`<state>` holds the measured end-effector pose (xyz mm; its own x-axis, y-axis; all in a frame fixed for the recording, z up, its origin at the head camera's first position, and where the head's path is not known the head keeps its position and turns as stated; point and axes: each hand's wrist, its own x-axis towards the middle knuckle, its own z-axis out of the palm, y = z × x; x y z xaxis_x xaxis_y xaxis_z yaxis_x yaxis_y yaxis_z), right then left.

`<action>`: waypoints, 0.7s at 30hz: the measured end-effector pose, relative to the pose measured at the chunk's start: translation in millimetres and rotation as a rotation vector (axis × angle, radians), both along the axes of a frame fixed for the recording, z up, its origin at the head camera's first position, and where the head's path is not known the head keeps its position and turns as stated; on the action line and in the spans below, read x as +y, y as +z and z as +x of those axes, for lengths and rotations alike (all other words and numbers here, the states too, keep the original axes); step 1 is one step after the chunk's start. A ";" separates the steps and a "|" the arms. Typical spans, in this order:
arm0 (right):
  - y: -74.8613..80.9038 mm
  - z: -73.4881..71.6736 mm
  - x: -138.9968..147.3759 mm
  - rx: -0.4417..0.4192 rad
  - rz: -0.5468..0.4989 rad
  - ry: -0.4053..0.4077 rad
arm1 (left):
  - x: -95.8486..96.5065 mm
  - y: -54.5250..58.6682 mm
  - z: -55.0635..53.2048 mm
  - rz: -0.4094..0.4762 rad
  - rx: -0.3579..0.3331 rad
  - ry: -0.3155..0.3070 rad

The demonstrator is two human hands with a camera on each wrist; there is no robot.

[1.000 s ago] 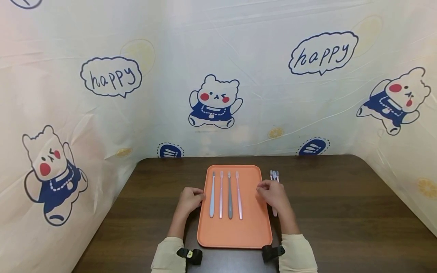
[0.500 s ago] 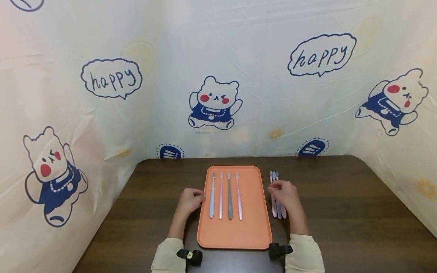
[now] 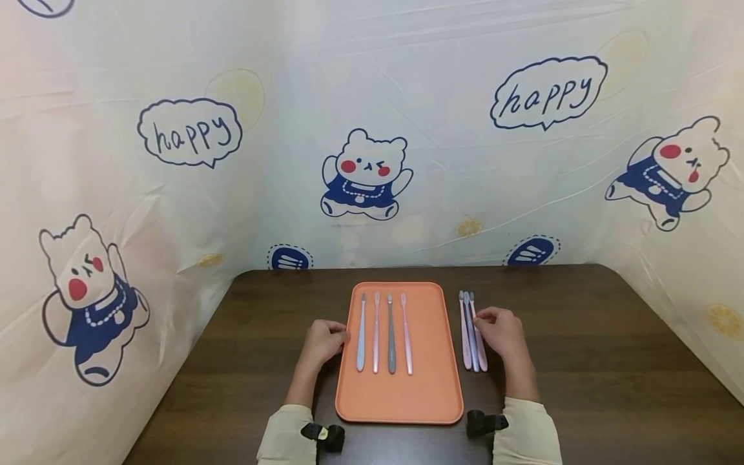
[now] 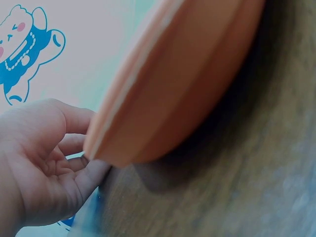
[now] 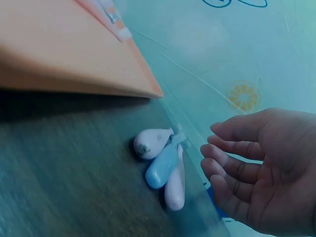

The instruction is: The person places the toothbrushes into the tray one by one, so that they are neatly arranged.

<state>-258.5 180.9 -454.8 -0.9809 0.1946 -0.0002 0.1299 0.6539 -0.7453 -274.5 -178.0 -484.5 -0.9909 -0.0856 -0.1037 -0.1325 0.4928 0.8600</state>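
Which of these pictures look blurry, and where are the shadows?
Head view: clearest, with the tray and toothbrushes fairly sharp; left wrist view: tabletop smeared, dark shadow under the tray; right wrist view: tabletop blurred too, blue-green tint, dark shadow beneath the tray.

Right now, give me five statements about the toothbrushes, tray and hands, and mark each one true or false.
1. Four toothbrushes lie on the orange tray. True.
2. Only two toothbrushes lie right of the tray. False: three toothbrushes lie there, close together.
3. The left hand grips the tray's edge. True.
4. The grey toothbrush is leftmost on the tray. False: the light-blue toothbrush is.
5. The right hand is beside the tray's left edge. False: it is near the three toothbrushes.
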 end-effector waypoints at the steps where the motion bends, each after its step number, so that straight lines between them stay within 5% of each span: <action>1: -0.8 0.1 1.3 -0.003 0.001 -0.002 | 0.0 0.1 0.0 0.001 0.000 0.000; 21: -7.3 3.8 17.1 -0.175 -0.056 -0.010 | 0.5 -0.3 -0.4 0.003 0.010 0.003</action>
<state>-254.7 198.0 -462.1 -0.9629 0.1991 -0.1820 0.2672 0.6101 -0.7459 -274.9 -177.5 -484.8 -0.9917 -0.0879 -0.0944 -0.1255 0.4897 0.8628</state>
